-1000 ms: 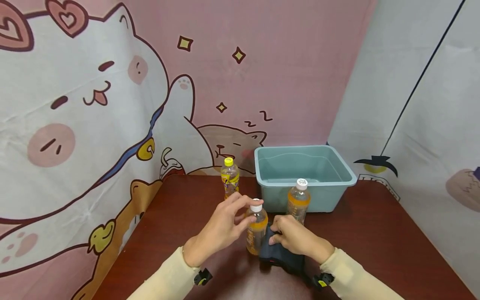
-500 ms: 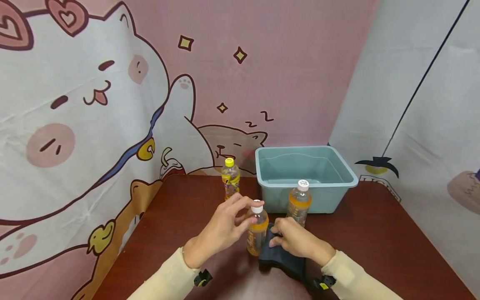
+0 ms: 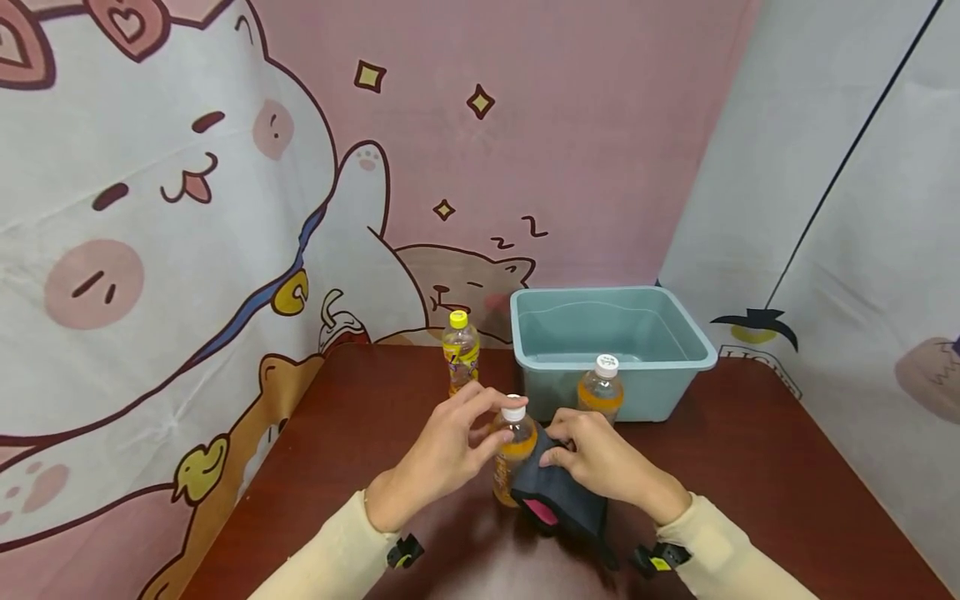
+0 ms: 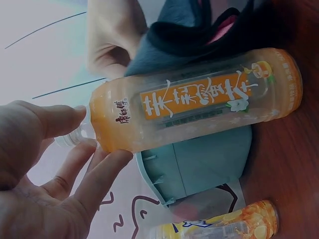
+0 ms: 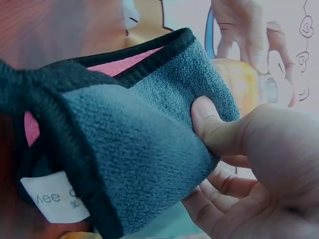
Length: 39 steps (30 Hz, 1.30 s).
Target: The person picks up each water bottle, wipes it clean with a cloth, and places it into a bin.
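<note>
A clear plastic bottle [image 3: 510, 475] with a white cap and orange label stands upright on the table. My left hand [image 3: 442, 446] holds it at the neck and cap, thumb and fingers around it in the left wrist view. A blue-grey cleaning cloth [image 3: 558, 487] with black edging and a pink inner side is pinched between thumb and fingers of my right hand [image 3: 611, 467]. The cloth hangs folded right beside the bottle and overlaps its side. In the right wrist view a white tag [image 5: 56, 196] shows at the cloth's lower edge.
Another white-capped bottle [image 3: 600, 396] stands just behind my right hand, partly hidden. Behind it is a blue-green plastic bin [image 3: 652, 396]. A yellow-capped bottle [image 3: 461, 354] stands further back on the left, near the printed curtain [image 3: 592, 150]. The table [image 3: 720, 500] is dark red-brown.
My right hand has risen slightly with the cloth, which now tilts up and shows its pink inner side. My left hand has kept its hold on the bottle.
</note>
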{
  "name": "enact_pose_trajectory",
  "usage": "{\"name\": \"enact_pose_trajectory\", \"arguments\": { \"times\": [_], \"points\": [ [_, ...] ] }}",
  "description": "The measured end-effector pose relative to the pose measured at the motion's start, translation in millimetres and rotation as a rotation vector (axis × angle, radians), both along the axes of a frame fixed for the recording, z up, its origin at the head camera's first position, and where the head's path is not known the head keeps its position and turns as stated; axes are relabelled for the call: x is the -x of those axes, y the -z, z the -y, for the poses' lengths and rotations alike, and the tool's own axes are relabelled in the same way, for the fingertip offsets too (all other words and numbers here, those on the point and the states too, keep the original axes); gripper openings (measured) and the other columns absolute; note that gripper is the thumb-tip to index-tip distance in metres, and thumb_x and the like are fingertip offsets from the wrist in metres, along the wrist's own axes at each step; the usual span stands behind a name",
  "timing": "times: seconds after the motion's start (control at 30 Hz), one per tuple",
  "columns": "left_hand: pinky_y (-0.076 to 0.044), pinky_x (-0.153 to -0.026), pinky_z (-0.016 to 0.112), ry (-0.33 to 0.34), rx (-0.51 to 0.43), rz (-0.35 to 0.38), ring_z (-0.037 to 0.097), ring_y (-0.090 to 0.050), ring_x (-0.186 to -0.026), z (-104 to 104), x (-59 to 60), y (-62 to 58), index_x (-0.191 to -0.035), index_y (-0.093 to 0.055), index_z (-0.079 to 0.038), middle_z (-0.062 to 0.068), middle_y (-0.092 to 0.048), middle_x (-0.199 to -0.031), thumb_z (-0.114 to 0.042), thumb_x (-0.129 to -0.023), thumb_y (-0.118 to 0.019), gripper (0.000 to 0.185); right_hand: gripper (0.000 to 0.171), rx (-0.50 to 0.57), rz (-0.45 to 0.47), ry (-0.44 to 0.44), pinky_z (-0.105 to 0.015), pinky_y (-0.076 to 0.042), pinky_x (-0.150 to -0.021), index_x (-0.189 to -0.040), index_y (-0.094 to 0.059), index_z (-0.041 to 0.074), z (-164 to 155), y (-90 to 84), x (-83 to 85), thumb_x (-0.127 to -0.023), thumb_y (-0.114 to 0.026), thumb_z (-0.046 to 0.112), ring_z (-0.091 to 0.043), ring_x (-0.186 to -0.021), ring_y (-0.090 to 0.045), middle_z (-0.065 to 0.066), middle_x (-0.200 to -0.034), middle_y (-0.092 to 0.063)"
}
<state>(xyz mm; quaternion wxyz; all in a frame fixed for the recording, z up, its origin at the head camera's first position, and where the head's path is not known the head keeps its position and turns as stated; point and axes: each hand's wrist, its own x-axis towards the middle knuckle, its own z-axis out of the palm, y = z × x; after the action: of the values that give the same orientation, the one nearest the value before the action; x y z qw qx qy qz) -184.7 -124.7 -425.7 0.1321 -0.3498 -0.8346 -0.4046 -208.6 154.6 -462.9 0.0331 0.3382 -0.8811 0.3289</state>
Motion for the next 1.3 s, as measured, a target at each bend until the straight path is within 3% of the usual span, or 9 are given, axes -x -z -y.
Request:
{"name": "enact_pose_trajectory", "arguments": {
  "times": [0.3,0.67,0.93,1.3],
  "points": [
    [-0.072,-0.09,0.027,0.002,-0.004,-0.016,0.021,-0.078,-0.108,-1.9,-0.9,0.6,-0.142,-0.079,-0.018,0.008,-0.072,-0.118,-0.002,-0.1,-0.091,0.046,0.01,0.049,-0.078,0.062,-0.022,-0.055,-0.068,-0.112,-0.091,0.014,-0.5,-18.5,-3.9,-0.103,-0.091,0.013,0.0,-0.082,-0.06,0.013,-0.097,-0.07],
    [-0.072,-0.09,0.027,-0.024,0.007,-0.028,0.021,-0.077,-0.104,1.1,-2.4,3.0,-0.145,-0.078,-0.022,0.006,-0.073,-0.126,-0.003,-0.1,-0.092,0.05,0.012,0.144,-0.189,0.068,-0.022,-0.05,-0.063,-0.115,-0.092,0.013,15.5,-37.6,-5.7,-0.103,-0.091,0.014,0.0,-0.076,-0.055,0.012,-0.093,-0.068],
    [-0.072,-0.094,0.028,-0.012,0.011,-0.035,0.022,-0.077,-0.107,0.2,-0.9,5.3,-0.147,-0.077,-0.023,0.005,-0.072,-0.129,-0.003,-0.101,-0.091,0.052,0.013,0.153,-0.207,0.106,-0.022,-0.052,-0.063,-0.111,-0.092,0.015,13.6,-35.8,-9.1,-0.099,-0.094,0.011,0.001,-0.076,-0.058,0.013,-0.095,-0.07],
    [-0.07,-0.101,0.03,-0.023,-0.005,0.04,0.019,-0.077,-0.12,-2.0,-0.7,5.7,-0.148,-0.076,-0.025,0.001,-0.071,-0.134,-0.008,-0.104,-0.089,0.048,0.015,0.161,-0.303,0.145,-0.023,-0.05,-0.066,-0.104,-0.09,0.019,2.0,-32.8,-10.8,-0.096,-0.096,0.008,0.0,-0.077,-0.056,0.013,-0.096,-0.072]
  ]
}}
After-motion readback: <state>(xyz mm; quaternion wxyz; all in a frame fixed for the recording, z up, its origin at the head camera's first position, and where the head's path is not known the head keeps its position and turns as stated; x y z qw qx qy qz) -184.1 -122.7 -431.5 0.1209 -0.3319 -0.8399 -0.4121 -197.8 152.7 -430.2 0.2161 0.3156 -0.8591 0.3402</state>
